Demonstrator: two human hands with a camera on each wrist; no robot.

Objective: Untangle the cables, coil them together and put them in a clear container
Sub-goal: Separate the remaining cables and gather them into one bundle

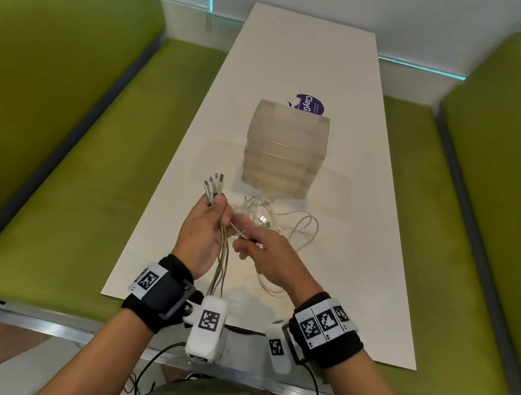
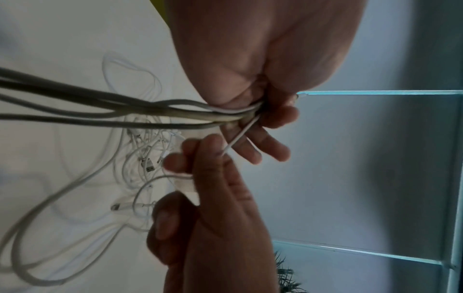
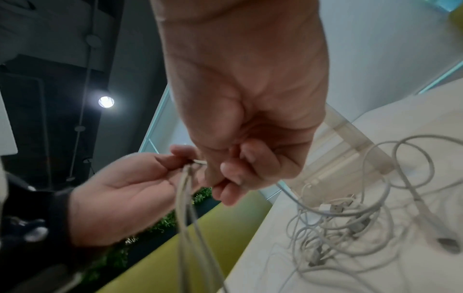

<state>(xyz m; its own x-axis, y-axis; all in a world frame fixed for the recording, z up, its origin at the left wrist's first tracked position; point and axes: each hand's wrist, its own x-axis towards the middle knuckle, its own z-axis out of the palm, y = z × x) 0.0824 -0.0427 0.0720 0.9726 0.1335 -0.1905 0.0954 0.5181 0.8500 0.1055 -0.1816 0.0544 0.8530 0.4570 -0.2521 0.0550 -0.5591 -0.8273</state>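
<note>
My left hand (image 1: pixel 210 219) grips a bundle of white cables (image 1: pixel 221 260) above the table's near left edge; several USB plugs (image 1: pixel 213 186) stick up past its fingers and the strands hang down toward my wrist. My right hand (image 1: pixel 255 247) pinches one thin strand (image 2: pixel 238 137) that runs out of the left fist (image 2: pixel 265 111). A tangle of loose white cables (image 1: pixel 277 221) lies on the table beyond the hands, also seen in the right wrist view as cable loops (image 3: pixel 350 224). The clear container (image 1: pixel 284 151) stands upright just behind the tangle.
The long white table (image 1: pixel 364 250) runs away from me between two green benches (image 1: pixel 54 195). A purple round sticker (image 1: pixel 309 104) lies behind the container. Black wrist-camera leads hang below my arms.
</note>
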